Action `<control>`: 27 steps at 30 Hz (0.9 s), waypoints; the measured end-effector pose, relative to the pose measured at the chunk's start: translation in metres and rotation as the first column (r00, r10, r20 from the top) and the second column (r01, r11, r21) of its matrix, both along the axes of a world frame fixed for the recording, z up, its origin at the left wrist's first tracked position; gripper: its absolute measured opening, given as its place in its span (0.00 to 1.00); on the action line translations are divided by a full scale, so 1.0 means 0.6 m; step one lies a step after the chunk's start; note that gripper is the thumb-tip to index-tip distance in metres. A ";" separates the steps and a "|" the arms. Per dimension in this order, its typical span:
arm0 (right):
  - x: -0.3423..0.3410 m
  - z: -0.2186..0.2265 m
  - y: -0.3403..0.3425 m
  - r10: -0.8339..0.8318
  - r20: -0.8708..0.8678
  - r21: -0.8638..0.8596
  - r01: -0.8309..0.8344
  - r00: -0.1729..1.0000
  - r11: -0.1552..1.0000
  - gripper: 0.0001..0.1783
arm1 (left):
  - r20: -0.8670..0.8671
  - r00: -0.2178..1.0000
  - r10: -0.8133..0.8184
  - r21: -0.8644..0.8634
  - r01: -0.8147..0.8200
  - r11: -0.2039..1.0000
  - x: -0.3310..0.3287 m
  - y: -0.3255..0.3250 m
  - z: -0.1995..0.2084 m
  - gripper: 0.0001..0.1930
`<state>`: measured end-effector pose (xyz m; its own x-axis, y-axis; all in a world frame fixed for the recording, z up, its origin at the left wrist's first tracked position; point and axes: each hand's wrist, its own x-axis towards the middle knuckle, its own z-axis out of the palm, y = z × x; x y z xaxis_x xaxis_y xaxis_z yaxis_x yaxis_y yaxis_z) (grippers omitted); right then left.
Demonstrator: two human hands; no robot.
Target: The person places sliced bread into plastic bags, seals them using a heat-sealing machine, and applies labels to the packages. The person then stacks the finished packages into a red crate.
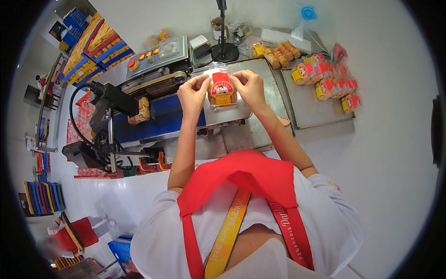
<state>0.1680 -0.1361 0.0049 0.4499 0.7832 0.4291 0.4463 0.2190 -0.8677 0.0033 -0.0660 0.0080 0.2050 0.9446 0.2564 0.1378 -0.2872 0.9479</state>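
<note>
Hands: two are seen; the left hand (194, 90) and the right hand (249, 86) are each pinched on a top corner of one clear packet (222, 91).
Packet in hand: one, with a red and yellow label, is held upright between both hands, above the near end of the blue conveyor belt (160, 122) and the steel plate (232, 116) beside it.
Sealing machine: one grey band sealer (160, 63) is set behind the belt, with one red knob and three orange lights on its panel.
Packets on belt: one, possibly two, are seen at the belt's left end (141, 111); the count cannot be fixed.
Finished packets: roughly eight to ten labelled ones (325, 79) are piled on the metal tray's (316, 109) far right corner; overlap makes an exact count impossible.
Unpacked biscuits: one loose heap (281, 52) is laid behind the tray.
Open room: the tray's near half and the white table (385, 153) to the right are left bare.
Edges: the tray's front edge is close to the right forearm.
Hidden: the packet's contents are masked by label and fingers; the person's red apron (241, 179) blocks the table's near edge.
</note>
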 end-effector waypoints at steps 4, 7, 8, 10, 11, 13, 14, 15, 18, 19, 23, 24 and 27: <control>0.001 0.008 -0.005 0.049 -0.060 -0.008 -0.049 0.997 0.999 0.08 | 0.046 0.992 -0.116 -0.143 0.121 0.982 -0.011 -0.002 0.008 0.10; -0.004 0.016 -0.013 0.073 -0.084 -0.007 -0.074 0.994 0.997 0.07 | 0.205 0.966 -0.156 -0.183 0.195 0.964 -0.019 -0.012 0.013 0.09; 0.000 0.010 -0.011 0.112 -0.143 -0.037 -0.118 0.983 0.992 0.06 | 0.185 0.968 -0.173 -0.173 0.205 0.963 -0.023 -0.007 0.004 0.09; 0.006 0.005 -0.007 0.153 -0.137 -0.091 -0.166 0.979 0.982 0.06 | 0.141 0.969 -0.203 -0.149 0.224 0.963 -0.035 0.010 -0.021 0.08; 0.011 0.004 -0.006 0.152 -0.071 -0.120 -0.160 0.986 0.980 0.06 | 0.150 0.964 -0.219 -0.095 0.234 0.967 -0.035 0.010 -0.018 0.07; 0.021 0.002 0.004 0.206 -0.057 -0.100 -0.211 0.977 0.972 0.06 | 0.165 0.954 -0.249 0.012 0.251 0.968 -0.036 0.011 -0.008 0.06; 0.026 0.003 0.012 0.261 -0.108 -0.050 -0.267 0.959 0.962 0.06 | 0.177 0.941 -0.289 -0.017 0.297 0.955 -0.038 0.013 -0.005 0.06; 0.030 0.004 0.018 0.316 -0.155 0.003 -0.320 0.936 0.947 0.06 | 0.190 0.925 -0.328 -0.046 0.342 0.939 -0.040 0.019 -0.002 0.06; 0.036 -0.010 0.035 0.394 -0.305 0.029 -0.405 0.867 0.914 0.07 | 0.179 0.911 -0.371 -0.023 0.381 0.924 -0.043 0.034 -0.006 0.05; 0.036 -0.013 0.038 0.392 -0.337 0.052 -0.399 0.856 0.915 0.07 | 0.162 0.908 -0.386 -0.003 0.392 0.920 -0.044 0.040 -0.007 0.05; 0.027 -0.020 0.038 0.353 -0.313 0.062 -0.352 0.882 0.934 0.07 | 0.113 0.922 -0.371 0.045 0.369 0.928 -0.049 0.054 -0.015 0.04; 0.025 -0.017 0.037 0.344 -0.225 0.087 -0.333 0.912 0.939 0.06 | 0.110 0.924 -0.365 0.041 0.363 0.931 -0.051 0.055 -0.016 0.04; 0.023 -0.004 0.030 0.337 -0.047 0.133 -0.328 0.940 0.935 0.06 | 0.089 0.927 -0.364 0.046 0.361 0.931 -0.055 0.055 -0.009 0.04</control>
